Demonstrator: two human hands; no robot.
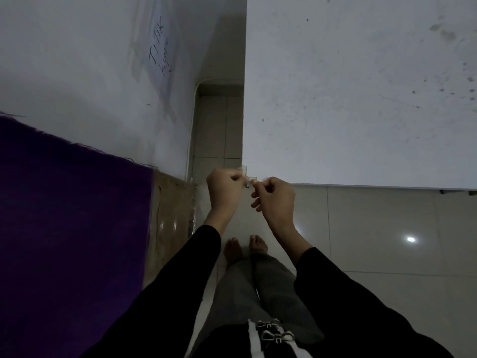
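Holds up a small, thin, see-through plastic strip at the centre of the frame, right by the near left corner of a large white flat counter. Pinches the strip's left end with the left grip, thumb and curled fingers closed on it, back of the hand toward the camera. Pinches the right end with the right grip, thumb and forefinger tips pressed together on it, the other fingers loosely curled below. Cannot tell whether the strip touches the counter's corner or hangs just in front of it; too small and too clear to make out more.

Wears long black sleeves on both forearms, from the lower edge of the frame up to the wrists. Stands on two bare feet, side by side on pale glossy floor tiles just below the grips, with grey trousers in the lower middle. On the tiles at the right, a bright spot of reflected light.

Across the left of the frame, a deep purple cloth, and just beside it a brown cardboard box wrapped in shiny tape. In the upper left, a white wall with a taped white paper sheet bearing handwritten dark letters, "TITIK" on top. Toward the upper right, dark specks scattered over the counter.
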